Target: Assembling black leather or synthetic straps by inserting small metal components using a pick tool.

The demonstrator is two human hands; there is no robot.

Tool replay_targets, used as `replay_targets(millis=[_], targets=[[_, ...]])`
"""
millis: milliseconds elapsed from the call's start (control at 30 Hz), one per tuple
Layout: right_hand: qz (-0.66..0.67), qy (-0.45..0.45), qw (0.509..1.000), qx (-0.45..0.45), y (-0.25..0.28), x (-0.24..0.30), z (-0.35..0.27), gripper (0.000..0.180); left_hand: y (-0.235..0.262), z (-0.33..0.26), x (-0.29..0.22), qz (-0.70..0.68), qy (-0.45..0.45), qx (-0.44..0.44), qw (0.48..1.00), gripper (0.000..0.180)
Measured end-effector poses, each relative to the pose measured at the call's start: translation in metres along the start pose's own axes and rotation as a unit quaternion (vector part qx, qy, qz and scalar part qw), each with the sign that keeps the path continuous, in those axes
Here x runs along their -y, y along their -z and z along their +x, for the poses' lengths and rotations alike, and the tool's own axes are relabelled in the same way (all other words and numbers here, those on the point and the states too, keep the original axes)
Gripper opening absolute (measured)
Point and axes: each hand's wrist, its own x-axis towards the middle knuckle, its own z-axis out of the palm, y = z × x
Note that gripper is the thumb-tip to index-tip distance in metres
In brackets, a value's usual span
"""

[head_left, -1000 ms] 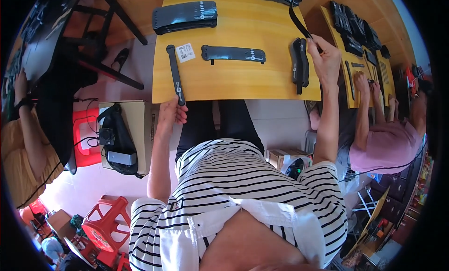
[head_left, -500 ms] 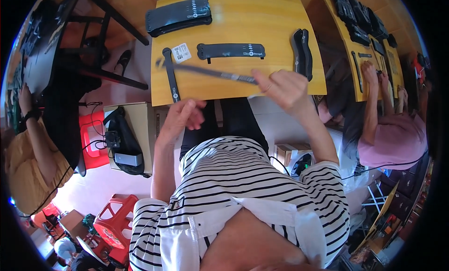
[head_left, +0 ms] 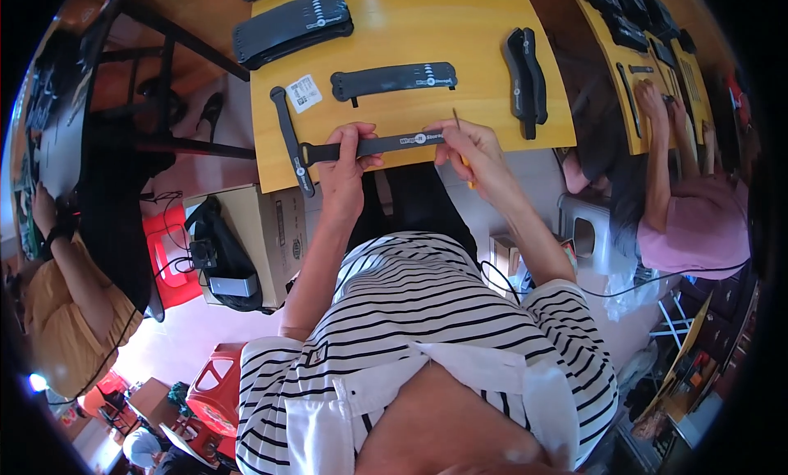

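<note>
A black hook-and-loop strap (head_left: 384, 144) with pale printing and a looped left end is stretched between my hands, just over the table's near edge. My left hand (head_left: 349, 163) is closed on it near the loop. At its other end, my right hand (head_left: 478, 151) pinches the strap. A thin pointed tool with a yellow part (head_left: 469, 173) also sits in my right hand; its kind is unclear. Another single strap (head_left: 289, 139) lies on the table by the held strap's loop. Beyond my hands lies a small bundle of straps (head_left: 394, 79).
On the yellow table (head_left: 427, 32) are a thick strap stack (head_left: 293, 29) at far left, a white label (head_left: 304, 93) and curved strap bundles (head_left: 525, 83) at right. A cardboard box (head_left: 283, 229) stands below left. Other people work at tables on both sides.
My left hand, open before, has closed on the strap near its loop. My right hand has moved slightly left and down, and the strap is now held across both hands. The view has shifted slightly.
</note>
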Motion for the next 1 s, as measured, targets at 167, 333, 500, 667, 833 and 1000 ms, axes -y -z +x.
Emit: replay_targets(millis=[167, 333, 500, 667, 833, 1000], targets=[[-0.03, 0.039, 0.997, -0.052, 0.015, -0.008, 0.01, 0.015, -0.008, 0.002, -0.002, -0.011, 0.059, -0.001, 0.998, 0.025], [-0.076, 0.04, 0.992, -0.09, 0.036, -0.008, 0.019, 0.013, 0.027, 0.02, 0.001, -0.026, 0.096, -0.005, 0.995, 0.016], [-0.091, 0.023, 0.994, -0.06, 0.048, -0.01, 0.033, 0.013, 0.037, 0.035, -0.004, -0.01, 0.112, -0.041, 0.993, 0.014], [-0.103, 0.031, 0.991, -0.076, 0.05, -0.003, 0.044, 0.016, 0.039, 0.042, -0.01, -0.006, 0.111, -0.01, 0.994, 0.015], [-0.155, 0.077, 0.978, -0.113, 0.054, -0.01, 0.049, 0.019, 0.028, 0.038, -0.019, 0.009, 0.107, -0.003, 0.994, 0.017], [-0.186, 0.107, 0.977, 0.006, 0.045, -0.022, 0.053, 0.023, 0.024, 0.037, -0.024, 0.033, 0.099, 0.043, 0.994, 0.017]])
